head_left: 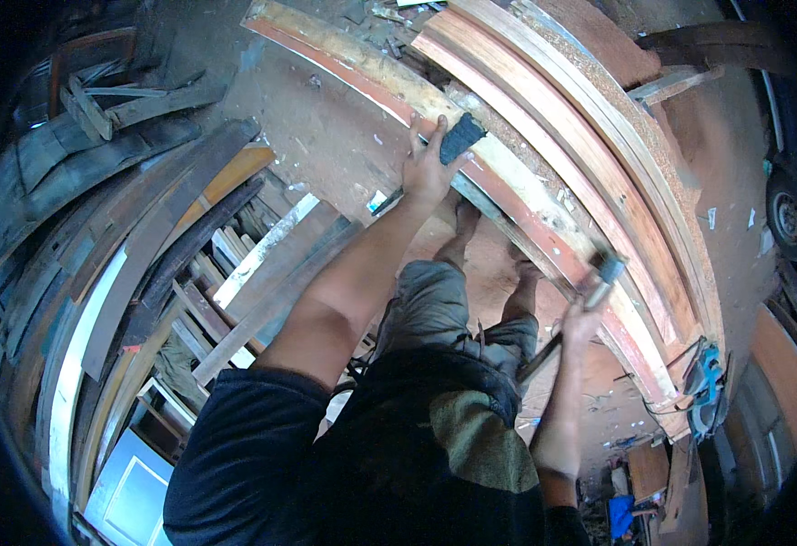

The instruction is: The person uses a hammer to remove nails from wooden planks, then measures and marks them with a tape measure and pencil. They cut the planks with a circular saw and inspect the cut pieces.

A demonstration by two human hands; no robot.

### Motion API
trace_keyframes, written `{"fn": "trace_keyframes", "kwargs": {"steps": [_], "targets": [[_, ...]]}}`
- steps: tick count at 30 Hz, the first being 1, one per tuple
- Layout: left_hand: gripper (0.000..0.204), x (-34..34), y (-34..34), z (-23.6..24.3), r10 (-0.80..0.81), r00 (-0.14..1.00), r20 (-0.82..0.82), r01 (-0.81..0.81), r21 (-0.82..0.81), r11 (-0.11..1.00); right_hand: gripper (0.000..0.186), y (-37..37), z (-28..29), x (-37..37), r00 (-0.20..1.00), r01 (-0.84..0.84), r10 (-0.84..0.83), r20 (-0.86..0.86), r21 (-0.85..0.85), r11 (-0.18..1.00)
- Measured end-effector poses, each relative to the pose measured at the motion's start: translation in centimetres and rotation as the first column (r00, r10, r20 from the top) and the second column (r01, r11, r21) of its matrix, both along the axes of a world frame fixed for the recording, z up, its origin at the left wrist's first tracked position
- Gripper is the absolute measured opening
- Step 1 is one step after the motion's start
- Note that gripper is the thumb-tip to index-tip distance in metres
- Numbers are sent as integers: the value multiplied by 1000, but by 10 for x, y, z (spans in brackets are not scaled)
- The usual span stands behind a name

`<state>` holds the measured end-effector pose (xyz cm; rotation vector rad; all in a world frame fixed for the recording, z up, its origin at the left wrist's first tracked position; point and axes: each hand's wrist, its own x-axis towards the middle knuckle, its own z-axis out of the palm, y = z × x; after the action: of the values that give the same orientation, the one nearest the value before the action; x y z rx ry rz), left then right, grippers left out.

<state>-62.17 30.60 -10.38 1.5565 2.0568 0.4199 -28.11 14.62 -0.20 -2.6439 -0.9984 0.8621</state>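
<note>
A long wooden beam, pale on top with a reddish side, runs diagonally in front of me. My left hand is at its near edge, with a dark, rough block between thumb and index finger. That block sits on the beam's top; its material is unclear. Farther right along the beam, my right hand is closed round the handle of a hammer. Motion blurs the hammer head, which is over the beam, and whether it touches the wood cannot be told.
Beyond the beam lie several reddish planks. A teal power tool with a cable is at their right end. Stacked boards fill the left side, near a light-blue panel. A vehicle wheel shows at far right.
</note>
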Motion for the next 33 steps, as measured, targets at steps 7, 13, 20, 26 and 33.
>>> {"fn": "trace_keyframes", "kwargs": {"steps": [7, 13, 20, 26, 33], "targets": [[91, 2, -3, -7, -11, 999, -44, 15, 93, 996, 47, 5, -11, -24, 952, -300, 259, -160, -334, 894], [89, 0, 2, 4, 16, 1000, 9, -17, 49, 999, 61, 15, -23, -93, 808, -576, 585, -62, 122, 808], [71, -6, -1, -34, 298, 953, -60, -262, 339, 904, 58, -70, 5, 96, 997, 60, -65, -39, -116, 991], [31, -27, 47, -45, 798, 129, 588, -722, -496, 482, 53, -153, 56, 175, 941, 318, -318, 118, 21, 948], [26, -17, 70, 28, 765, 435, 475, -671, -395, 627, 63, -69, 54, 11, 990, -47, 27, -140, -141, 989]]}}
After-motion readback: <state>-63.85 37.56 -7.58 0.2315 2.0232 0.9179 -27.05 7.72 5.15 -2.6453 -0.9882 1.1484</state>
